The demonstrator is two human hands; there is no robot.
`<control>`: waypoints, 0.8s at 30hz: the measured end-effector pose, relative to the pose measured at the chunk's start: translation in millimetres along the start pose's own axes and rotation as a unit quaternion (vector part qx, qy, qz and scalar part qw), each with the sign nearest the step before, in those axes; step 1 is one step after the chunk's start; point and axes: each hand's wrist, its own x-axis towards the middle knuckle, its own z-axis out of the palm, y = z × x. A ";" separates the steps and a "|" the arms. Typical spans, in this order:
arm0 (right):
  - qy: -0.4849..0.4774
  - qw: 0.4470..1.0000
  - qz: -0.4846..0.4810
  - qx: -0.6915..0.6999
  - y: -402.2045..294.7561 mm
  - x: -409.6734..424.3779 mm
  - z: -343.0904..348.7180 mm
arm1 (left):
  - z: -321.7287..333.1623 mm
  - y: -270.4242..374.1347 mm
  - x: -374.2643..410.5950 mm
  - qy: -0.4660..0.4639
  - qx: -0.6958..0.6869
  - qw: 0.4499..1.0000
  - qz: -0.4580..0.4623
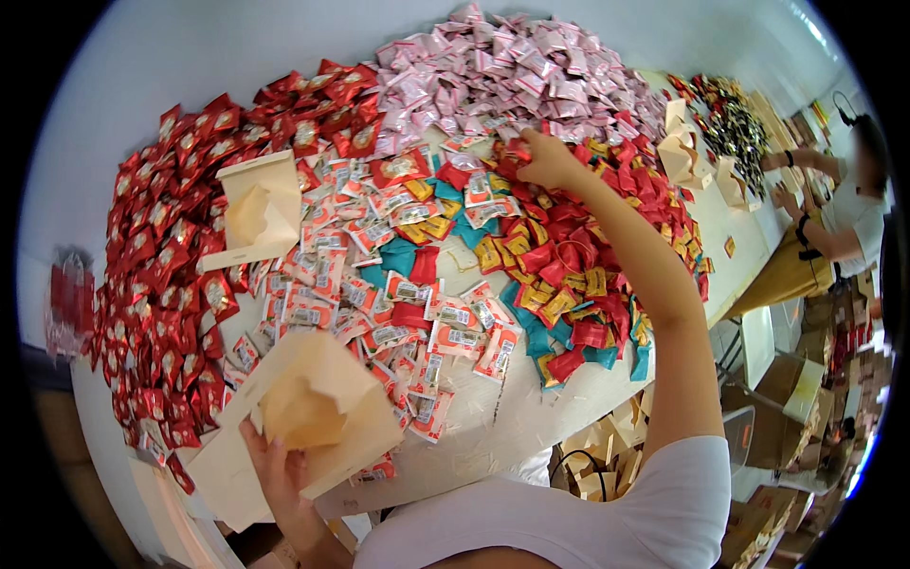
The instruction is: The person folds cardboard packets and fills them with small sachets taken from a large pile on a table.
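My left hand [274, 455] grips the near edge of an open cream paperboard box [355, 427], tilted over the table's front left. Inside the box is a yellowish hollow; any contents cannot be made out. My right hand [544, 160] reaches far over the table, its fingers at the top of the red and yellow wrapped packets [558, 306], beside the pink-and-white packets [526, 71]. Whether its fingers hold a packet cannot be told. White-and-orange packets [455, 338] spread between the hands, with teal packets [398, 256] among them. Shiny red packets [163, 284] are heaped on the left.
A second open paperboard box [266, 206] stands among the packets. More boxes [682, 153] lie at the right, near dark and gold packets [736, 128] and another person [846, 213] at work. Below the table's edge are several folded boxes [604, 455] and a chair [757, 345].
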 end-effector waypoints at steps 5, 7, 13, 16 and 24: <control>-0.044 0.935 -0.018 0.352 -101.9 -48.7 -61.0 | 37.8 -12.1 19.1 -0.024 0.008 1.000 -0.001; -0.098 0.841 -0.085 0.524 -152.1 -91.6 -71.9 | 53.9 -14.6 26.2 -0.078 0.028 0.996 -0.028; -0.148 0.873 -0.310 0.346 -223.8 -142.0 -47.4 | 83.3 -17.3 26.7 -0.098 -0.053 0.985 -0.134; -0.167 0.874 -0.333 0.313 -227.6 -151.0 -28.2 | 83.3 -19.9 22.8 -0.107 -0.048 0.986 -0.120; -0.197 0.913 -0.329 0.136 -226.9 -155.1 -24.2 | 74.6 -26.8 24.6 -0.108 -0.039 0.981 -0.154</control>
